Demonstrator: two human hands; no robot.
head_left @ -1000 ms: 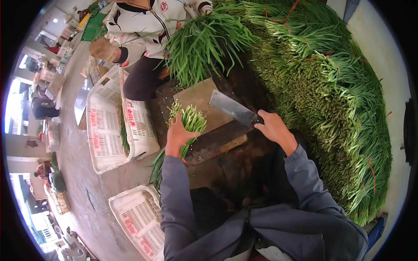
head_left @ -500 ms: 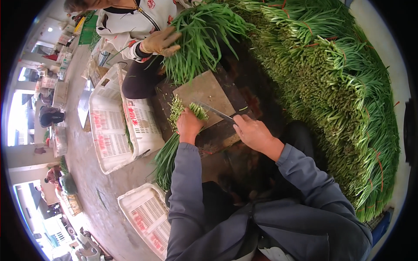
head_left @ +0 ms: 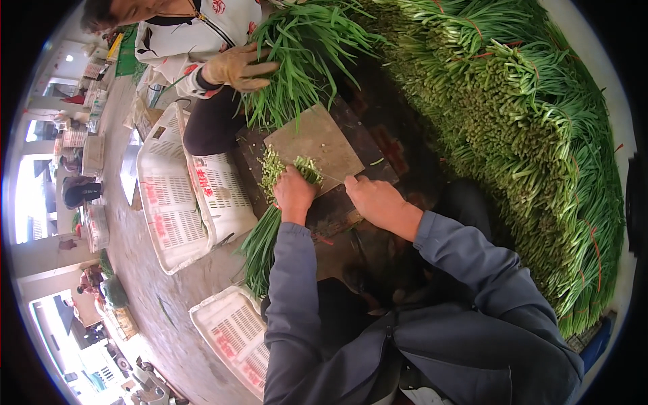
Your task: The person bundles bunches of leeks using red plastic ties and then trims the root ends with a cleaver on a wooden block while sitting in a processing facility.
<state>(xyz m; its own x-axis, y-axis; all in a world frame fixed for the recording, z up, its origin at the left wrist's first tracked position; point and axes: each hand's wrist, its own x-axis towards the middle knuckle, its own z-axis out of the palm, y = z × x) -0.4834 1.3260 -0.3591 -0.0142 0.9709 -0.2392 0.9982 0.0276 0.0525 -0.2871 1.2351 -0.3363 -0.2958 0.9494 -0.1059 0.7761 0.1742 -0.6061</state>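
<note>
- Clenching green bundle (head_left: pixel 262 253) in left hand (head_left: pixel 295 192), with pale stalk ends (head_left: pixel 308 168) at edge of board (head_left: pixel 317 138).
- Grasping knife (head_left: pixel 330 177) in right hand (head_left: pixel 379 201), nearly edge-on, near stalk ends.
- Loose trimmings (head_left: pixel 271 166) just left of bundle.

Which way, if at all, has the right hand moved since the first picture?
Yes: the right hand has moved left against the tan board, closer to the left hand.

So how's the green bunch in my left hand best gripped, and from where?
Probably just behind the pale stalk ends of the green bunch, coming from the near side: it's gathered tight there, while its leaves trail loose. The knife in your right hand lies to its right.
</note>
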